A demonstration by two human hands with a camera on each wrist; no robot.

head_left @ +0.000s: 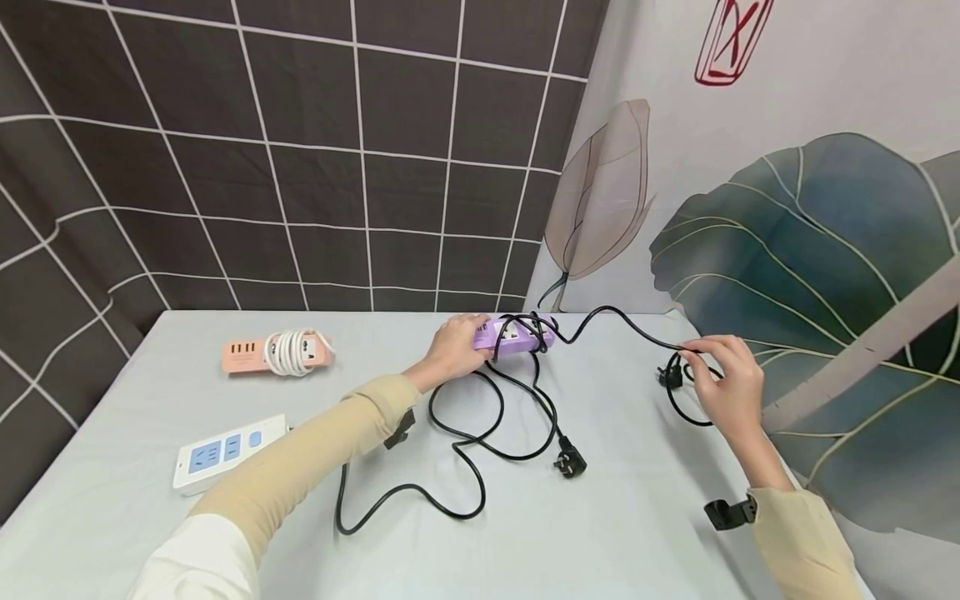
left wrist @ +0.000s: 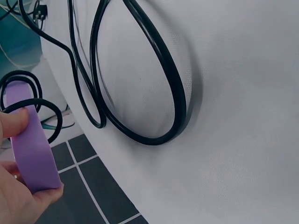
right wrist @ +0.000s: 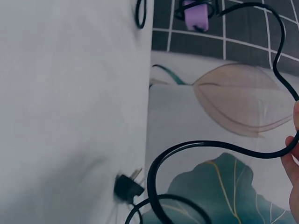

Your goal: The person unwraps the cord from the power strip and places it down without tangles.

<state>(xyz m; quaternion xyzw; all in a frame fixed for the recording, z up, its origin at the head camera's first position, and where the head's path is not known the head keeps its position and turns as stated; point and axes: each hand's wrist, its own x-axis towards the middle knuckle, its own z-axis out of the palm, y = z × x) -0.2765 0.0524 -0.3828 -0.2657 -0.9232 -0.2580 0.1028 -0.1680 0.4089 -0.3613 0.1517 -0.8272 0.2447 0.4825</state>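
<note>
My left hand (head_left: 452,350) grips one end of a purple power strip (head_left: 516,337), thumb on one face in the left wrist view. Black cable (left wrist: 175,88) winds around the strip's other end and hangs down in loops onto the table. From the strip a length of black cable runs right to my right hand (head_left: 726,379), which pinches it between thumb and fingers. Below that pinch the cable curls beside a black plug (right wrist: 127,187) at the table's right side. Another black plug (head_left: 570,460) lies mid-table with its prongs facing left.
At the back left lies a pink power strip (head_left: 243,357) wrapped in white cable (head_left: 288,353). A white power strip (head_left: 225,454) with blue sockets lies nearer, partly behind the left sleeve. A dark gridded curtain (head_left: 300,183) and a leaf-patterned cloth (head_left: 817,250) border the table.
</note>
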